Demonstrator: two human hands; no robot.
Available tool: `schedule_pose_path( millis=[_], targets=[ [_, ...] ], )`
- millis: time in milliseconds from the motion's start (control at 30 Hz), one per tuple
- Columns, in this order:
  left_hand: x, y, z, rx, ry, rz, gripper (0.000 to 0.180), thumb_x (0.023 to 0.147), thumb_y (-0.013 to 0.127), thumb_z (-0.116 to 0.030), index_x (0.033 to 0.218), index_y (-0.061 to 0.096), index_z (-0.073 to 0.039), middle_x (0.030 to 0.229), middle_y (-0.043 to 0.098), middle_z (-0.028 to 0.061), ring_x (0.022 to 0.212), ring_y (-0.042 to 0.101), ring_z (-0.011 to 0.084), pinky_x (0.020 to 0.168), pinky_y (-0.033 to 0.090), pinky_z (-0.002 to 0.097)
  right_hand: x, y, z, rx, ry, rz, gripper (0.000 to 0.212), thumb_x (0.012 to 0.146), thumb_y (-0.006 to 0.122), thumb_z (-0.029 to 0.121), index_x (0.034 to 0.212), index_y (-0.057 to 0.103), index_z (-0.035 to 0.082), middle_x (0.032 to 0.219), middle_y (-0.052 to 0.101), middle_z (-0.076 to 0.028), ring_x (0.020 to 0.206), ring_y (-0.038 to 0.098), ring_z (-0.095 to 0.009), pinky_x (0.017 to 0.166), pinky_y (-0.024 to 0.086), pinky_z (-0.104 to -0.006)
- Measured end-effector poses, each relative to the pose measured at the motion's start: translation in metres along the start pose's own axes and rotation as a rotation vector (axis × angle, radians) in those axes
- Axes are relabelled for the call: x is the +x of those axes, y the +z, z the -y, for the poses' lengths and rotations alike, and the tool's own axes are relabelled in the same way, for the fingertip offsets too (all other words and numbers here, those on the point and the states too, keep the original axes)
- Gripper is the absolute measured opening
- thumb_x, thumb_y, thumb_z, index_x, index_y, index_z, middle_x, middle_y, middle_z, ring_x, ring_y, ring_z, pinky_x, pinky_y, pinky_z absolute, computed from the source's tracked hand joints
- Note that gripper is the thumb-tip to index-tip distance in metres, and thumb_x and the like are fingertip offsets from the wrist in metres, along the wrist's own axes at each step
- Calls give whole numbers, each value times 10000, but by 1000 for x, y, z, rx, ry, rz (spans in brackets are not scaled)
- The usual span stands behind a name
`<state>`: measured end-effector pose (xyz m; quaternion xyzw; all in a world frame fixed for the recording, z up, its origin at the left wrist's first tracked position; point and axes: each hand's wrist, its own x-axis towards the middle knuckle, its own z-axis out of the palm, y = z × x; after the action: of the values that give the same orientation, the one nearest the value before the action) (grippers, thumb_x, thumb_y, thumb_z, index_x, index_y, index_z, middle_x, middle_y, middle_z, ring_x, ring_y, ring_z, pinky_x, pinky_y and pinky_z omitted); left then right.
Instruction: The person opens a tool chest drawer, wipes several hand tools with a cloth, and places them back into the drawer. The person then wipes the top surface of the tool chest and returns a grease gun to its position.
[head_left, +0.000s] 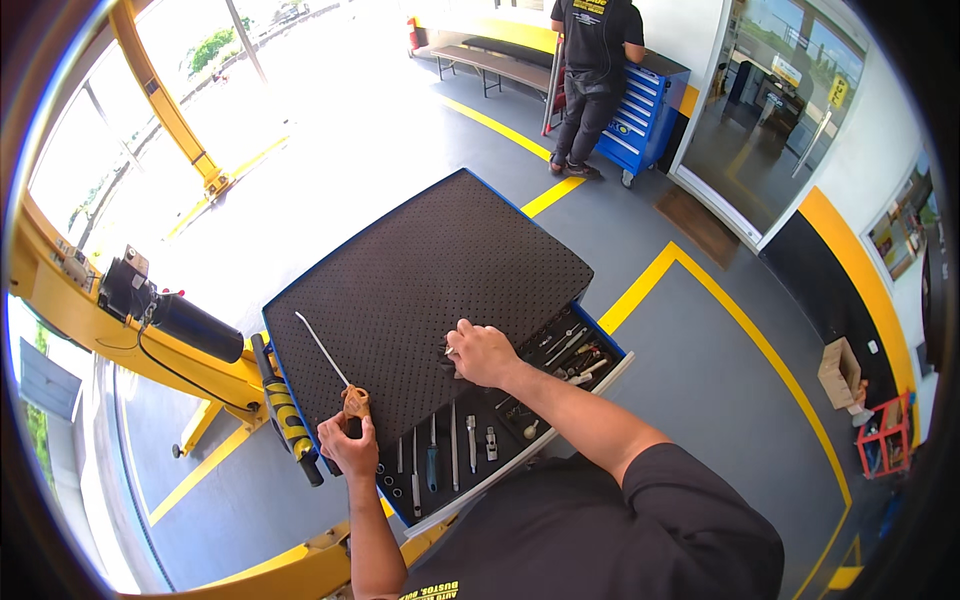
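My left hand (pixel 350 447) is closed at the near-left corner of the cart's black perforated mat (pixel 430 260). Thumb and fingers grip the orange body of a blow gun (pixel 355 402), whose long thin metal nozzle (pixel 322 345) points away over the mat and bends at its tip. Over the mat's near right part, my right hand (pixel 483 354) is closed around a small piece with a metal end; the fingers hide most of it. Below both hands, an open drawer (pixel 515 470) holds a blue-handled screwdriver (pixel 432 466), metal extension bars (pixel 471 440) and several small sockets.
A yellow lift post (pixel 150 310) with a black motor cylinder (pixel 200 328) stands left of the cart. Farther off, a person in black (pixel 590 80) stands at a blue tool cabinet (pixel 642 115). To the right are a glass door (pixel 775 110), cardboard box (pixel 840 372) and red rack (pixel 884 438).
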<state>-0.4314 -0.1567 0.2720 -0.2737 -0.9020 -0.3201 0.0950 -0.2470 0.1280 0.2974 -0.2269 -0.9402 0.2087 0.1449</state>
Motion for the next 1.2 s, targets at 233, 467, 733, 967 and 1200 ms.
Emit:
schedule_pose_path(
  millis=[233,467,733,967,1200],
  targets=[
    [2,-24,-32,261,-1,100,575,775,885,-396,1213,692,-75,1160,630,96,1172,593,306,1030,415,479,-37,-36,10,2119,481,-139,491,1086,588,450,1328,633,24,1247,722,-161,1080,753,-294,883,653,-440],
    [0,-12,-52,79,70,93,543,749,903,-332,1192,702,-89,1156,644,76,1180,590,274,1049,418,458,-30,-56,31,2486,215,-115,325,1091,597,350,1236,675,69,1209,721,-106,1000,676,-215,792,555,-321],
    [16,66,-156,-103,506,268,543,814,851,-369,1247,696,-81,1202,644,97,1224,574,298,1058,428,447,-15,-75,57,2767,-93,-10,259,1080,594,193,1244,584,-7,980,509,-43,824,534,-132,745,482,-277],
    [14,46,-122,-507,273,186,399,911,800,-278,1196,703,-16,1226,680,153,1199,623,354,1050,497,456,-23,-57,38,2506,5,-77,379,1100,556,282,1346,622,2,1255,692,-154,878,623,-165,766,506,-301],
    [1,-14,-47,-629,-42,84,348,896,779,-142,1215,697,-29,1234,682,149,1157,669,297,987,531,401,14,-23,104,2100,205,107,378,1064,647,244,1364,572,26,1261,681,-153,927,649,-189,823,568,-343]
  ],
)
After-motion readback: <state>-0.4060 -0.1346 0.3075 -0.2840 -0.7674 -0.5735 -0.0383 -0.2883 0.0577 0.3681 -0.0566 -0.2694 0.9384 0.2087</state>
